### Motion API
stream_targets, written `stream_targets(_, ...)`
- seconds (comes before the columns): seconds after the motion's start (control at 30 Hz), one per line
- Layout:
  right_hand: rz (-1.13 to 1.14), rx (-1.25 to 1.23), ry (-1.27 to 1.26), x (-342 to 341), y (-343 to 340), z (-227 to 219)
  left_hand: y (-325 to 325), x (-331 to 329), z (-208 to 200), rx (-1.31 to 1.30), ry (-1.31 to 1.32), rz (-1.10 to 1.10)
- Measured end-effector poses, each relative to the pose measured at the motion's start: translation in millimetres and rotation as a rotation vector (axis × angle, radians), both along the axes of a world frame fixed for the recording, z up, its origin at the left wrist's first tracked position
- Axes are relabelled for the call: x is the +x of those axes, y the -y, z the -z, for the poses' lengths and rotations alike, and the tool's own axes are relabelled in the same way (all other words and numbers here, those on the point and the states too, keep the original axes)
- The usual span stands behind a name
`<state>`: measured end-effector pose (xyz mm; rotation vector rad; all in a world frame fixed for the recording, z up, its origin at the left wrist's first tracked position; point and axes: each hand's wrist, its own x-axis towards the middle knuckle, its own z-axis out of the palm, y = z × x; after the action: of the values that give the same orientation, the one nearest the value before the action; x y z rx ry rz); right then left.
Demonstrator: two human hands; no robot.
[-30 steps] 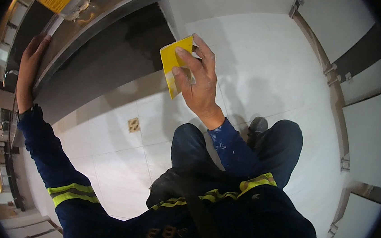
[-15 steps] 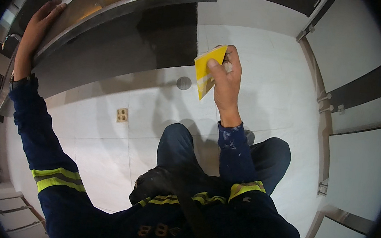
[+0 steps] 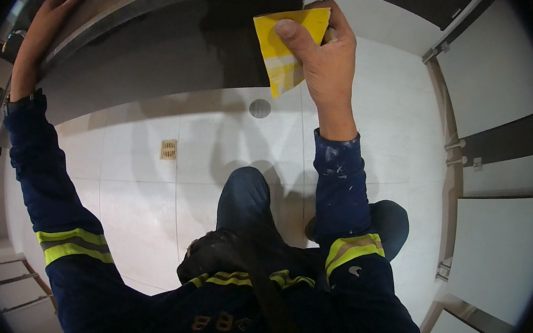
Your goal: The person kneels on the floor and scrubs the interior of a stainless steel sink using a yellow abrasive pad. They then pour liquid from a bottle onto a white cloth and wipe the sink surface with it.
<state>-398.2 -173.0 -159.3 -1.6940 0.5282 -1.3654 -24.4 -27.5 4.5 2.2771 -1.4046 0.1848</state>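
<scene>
My right hand grips a flat yellow piece with a whitish band near its lower point, thumb on the near face and fingers behind. Whether it is a plastic spreader or a folded sheet I cannot tell. It overlaps the right end of the dark counter front panel in view; whether it touches the panel is unclear. My left hand lies with fingers stretched out along the top of the counter, holding nothing. White smudges mark my right cuff.
Below the counter spreads a white tiled floor with a square drain grate and a round drain cover. Pale partition panels line the right side. My bent knees are below my hands.
My right hand has moved up and forward with the yellow piece, from over the floor to the counter's front panel. My left hand stays on the counter, shifted slightly up in view.
</scene>
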Motion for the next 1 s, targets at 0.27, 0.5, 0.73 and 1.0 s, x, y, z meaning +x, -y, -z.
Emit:
stream_targets(0.27, 0.070, 0.177, -0.112, -8, -1, 84, 10, 1, 10, -0.077, 0.060, 0.088)
stream_targets(0.5, 0.035, 0.040, -0.052, 4, 2, 14, -3, 14, 5, -0.005, 0.086, 0.013)
stream_targets(0.73, 0.086, 0.142, -0.144, -6, 0, 75, 8, 0, 9, -0.074, 0.095, 0.060)
stream_targets(1.0, 0.170, 0.066, -0.274, -5, 11, 89, 8, 0, 6, -0.094, 0.067, 0.078)
